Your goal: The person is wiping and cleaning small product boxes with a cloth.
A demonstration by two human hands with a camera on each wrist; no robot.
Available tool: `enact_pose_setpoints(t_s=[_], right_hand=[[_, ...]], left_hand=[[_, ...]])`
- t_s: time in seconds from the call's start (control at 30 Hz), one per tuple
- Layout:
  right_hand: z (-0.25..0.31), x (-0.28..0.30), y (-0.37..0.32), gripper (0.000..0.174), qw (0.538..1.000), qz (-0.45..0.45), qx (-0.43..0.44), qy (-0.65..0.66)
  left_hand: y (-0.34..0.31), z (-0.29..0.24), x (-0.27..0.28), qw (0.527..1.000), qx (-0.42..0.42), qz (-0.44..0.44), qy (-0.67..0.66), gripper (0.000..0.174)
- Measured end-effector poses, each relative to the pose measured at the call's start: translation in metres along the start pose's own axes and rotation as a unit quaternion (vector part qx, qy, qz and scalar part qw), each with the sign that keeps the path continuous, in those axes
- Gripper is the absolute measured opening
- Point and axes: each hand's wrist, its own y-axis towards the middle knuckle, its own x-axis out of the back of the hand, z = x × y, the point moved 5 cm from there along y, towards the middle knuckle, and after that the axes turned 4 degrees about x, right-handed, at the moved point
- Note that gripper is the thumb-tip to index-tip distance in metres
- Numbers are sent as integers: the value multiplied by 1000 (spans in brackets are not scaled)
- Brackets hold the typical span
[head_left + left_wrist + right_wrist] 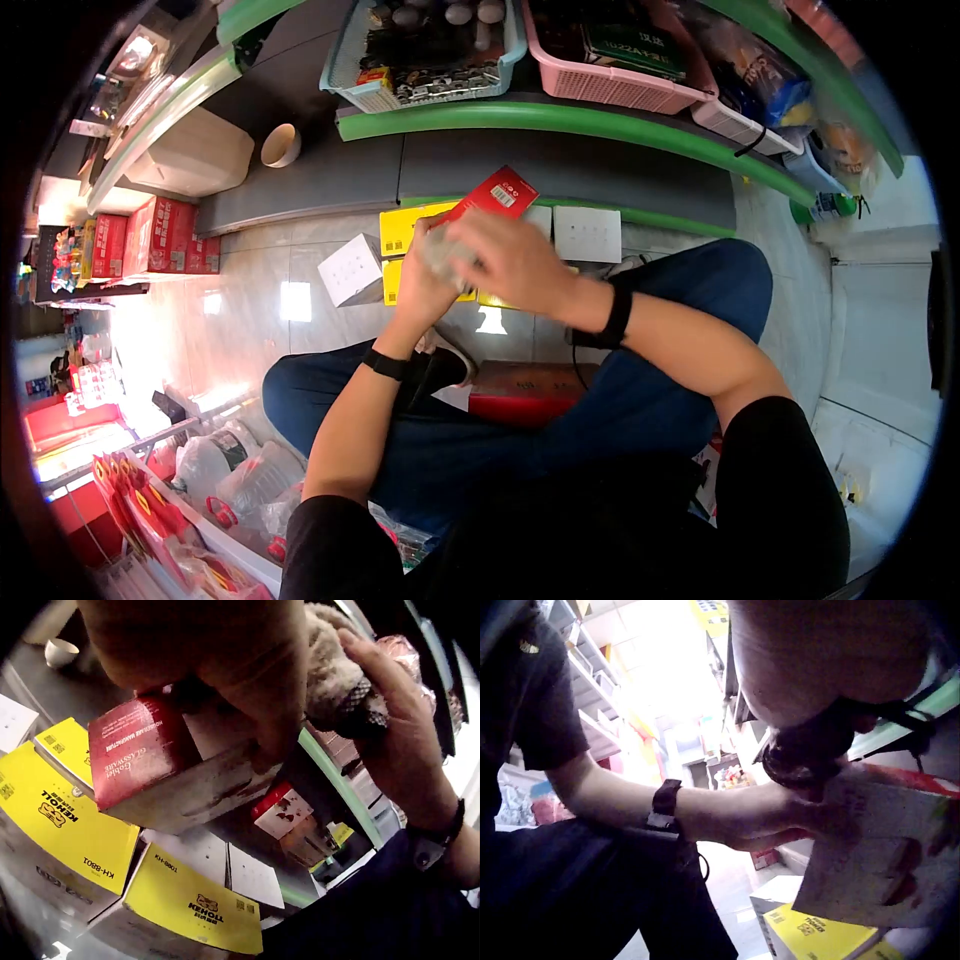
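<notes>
1. Currently I'm gripping the red box (pixel 508 186) in my left hand (pixel 425 297), fingers and thumb closing on it, and I'm holding it up over the tiled floor (pixel 260 265), in front of my bent legs (pixel 645 405)
2. With my right hand (pixel 520 263) I'm pinching a bunched, pale cloth (pixel 330 671) close beside the box; whether it's touching the cardboard, I cannot tell
3. Judging by this pairing, I'm probably in the middle of a wiping step, with the red box being the piece worked on
4. To my mind, the next move is calling for a steady left hold and a small turn, so that another face is meeting the cloth
5. Just past the box, yellow boxes (pixel 396 232) are standing on the floor, and white boxes (pixel 588 236) are flanking them
6. Farther out, a low grey shelf (pixel 320 180) is bearing a pale cup (pixel 282 148)
</notes>
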Motion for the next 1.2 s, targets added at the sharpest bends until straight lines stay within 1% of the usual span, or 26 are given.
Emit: enact_pose_setpoints(t_s=[0.03,0.07,0.1,0.2,0.3,0.4,0.5,0.6,0.7,0.8,0.87,0.93,0.97,1.07,1.1,1.13,1.2], right_hand=[[6,-9,-1,34,1000,21,3,-5],[8,-19,-2,33,999,41,6,-11],[7,-26,-4,33,998,62,7,-16],[-9,-33,-8,31,998,50,-22,-42],[-13,-29,-8,28,997,11,18,-74],[-17,-29,-5,28,998,2,19,-55],[-22,-28,-4,28,999,-11,3,-38],[-30,-31,-5,27,999,-8,-29,-40],[-41,-33,-5,23,995,-15,-58,-76],[-87,-26,-14,22,980,-32,-161,-114],[-126,-10,-22,22,967,-35,-189,-168],[-165,-4,-41,25,942,-29,-270,-197],[-178,2,-49,27,927,-25,-309,-212],[-197,15,-67,33,878,72,-435,-188],[-196,20,-64,39,865,30,-461,-198],[-194,23,-58,37,880,7,-439,-183],[-186,34,-44,34,905,-37,-395,-154]], left_hand=[[-1,16,-6,996,-72,1,55,60],[-2,20,-12,983,-144,3,110,57],[-4,2,-9,987,-147,2,67,53],[-4,-4,-14,984,-173,-20,34,52],[-1,-3,-13,986,-162,2,-23,51],[0,-3,-15,987,-158,-5,8,51],[1,-5,-14,990,-141,4,19,52],[0,-11,-12,989,-144,8,40,58],[0,-8,-10,993,-109,8,33,66],[-5,-7,-10,998,-58,1,30,74],[-4,-6,-12,998,-61,3,30,76],[-3,-5,-12,997,-64,4,37,78],[-1,-5,-12,997,-66,3,43,78],[1,-17,-6,994,-91,8,53,78],[2,-22,-1,993,-103,12,56,78],[2,-31,4,982,-153,11,111,80],[0,-43,9,944,-246,11,219,83]])
